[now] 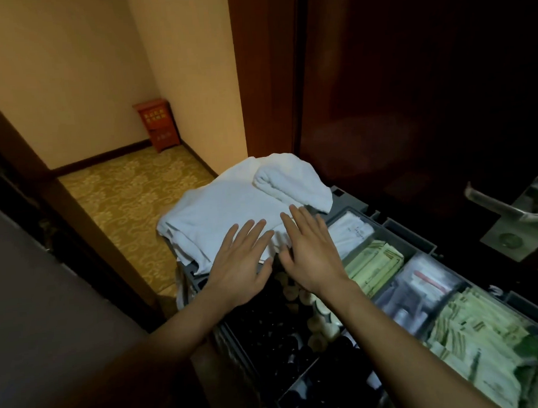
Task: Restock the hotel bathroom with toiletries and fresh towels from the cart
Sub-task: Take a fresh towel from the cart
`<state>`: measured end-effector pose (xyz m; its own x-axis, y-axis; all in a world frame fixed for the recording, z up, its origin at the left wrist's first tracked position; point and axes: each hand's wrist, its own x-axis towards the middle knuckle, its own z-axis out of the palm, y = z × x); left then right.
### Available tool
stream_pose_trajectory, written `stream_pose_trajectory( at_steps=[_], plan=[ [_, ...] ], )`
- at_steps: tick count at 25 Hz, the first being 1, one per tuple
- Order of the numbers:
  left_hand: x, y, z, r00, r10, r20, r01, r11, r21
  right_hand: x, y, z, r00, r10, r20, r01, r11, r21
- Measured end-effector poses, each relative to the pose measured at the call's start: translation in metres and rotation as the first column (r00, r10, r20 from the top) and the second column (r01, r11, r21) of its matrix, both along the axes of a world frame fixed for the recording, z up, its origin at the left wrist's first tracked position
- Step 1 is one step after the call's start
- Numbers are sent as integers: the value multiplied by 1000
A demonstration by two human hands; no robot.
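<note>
A pile of white folded towels (227,205) lies on the far end of the grey cart (410,231), with one smaller folded towel (291,181) on top. My left hand (239,266) and my right hand (313,254) stretch out side by side with straight fingers over the near edge of the pile, fingertips at or just above the cloth. Neither hand holds anything. The cart's compartments hold green toiletry packets (375,267), white packets (352,231) and a clear bag of small items (419,286).
A dark wooden door with a metal lever handle (508,208) stands right of the cart. Left of it, a patterned yellow carpet (131,194) leads to a corner with a small red wooden cabinet (158,125). Dark bottles (299,356) fill the cart's near compartments.
</note>
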<state>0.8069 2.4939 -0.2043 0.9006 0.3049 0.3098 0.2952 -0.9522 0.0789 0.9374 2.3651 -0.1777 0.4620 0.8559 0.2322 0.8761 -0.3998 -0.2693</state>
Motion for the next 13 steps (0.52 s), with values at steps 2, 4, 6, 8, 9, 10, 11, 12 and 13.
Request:
stream_pose_trajectory(
  at_steps=[2,4,6,8,9,10,11,12,13],
  plan=[
    [1,8,2,1000,-16,-1,16,1000,-7,4,5,-2,1000,2,4,-2,999,-38],
    [5,22,3,999,-21,41,21,1000,2,9,12,-5,1000,5,6,-5,998,-68],
    [17,40,4,996,-30,79,29,999,16,19,24,-6,1000,-7,8,8,997,-76],
    [35,65,0,994,-51,99,47,998,34,33,47,-9,998,-44,37,46,996,-74],
    [45,80,-4,993,-64,96,60,997,42,41,60,-12,997,-56,55,61,994,-86],
    [52,93,-10,993,-82,90,77,996,53,46,74,-14,996,-70,55,76,989,-123],
    [58,105,-15,991,-95,93,89,994,64,52,87,-16,995,-87,51,93,987,-129],
    [67,123,-22,988,-113,108,104,991,88,58,104,-19,994,-102,45,107,986,-126],
    [76,139,-28,984,-127,128,115,988,103,62,121,-22,994,-108,33,111,986,-121]
  ],
)
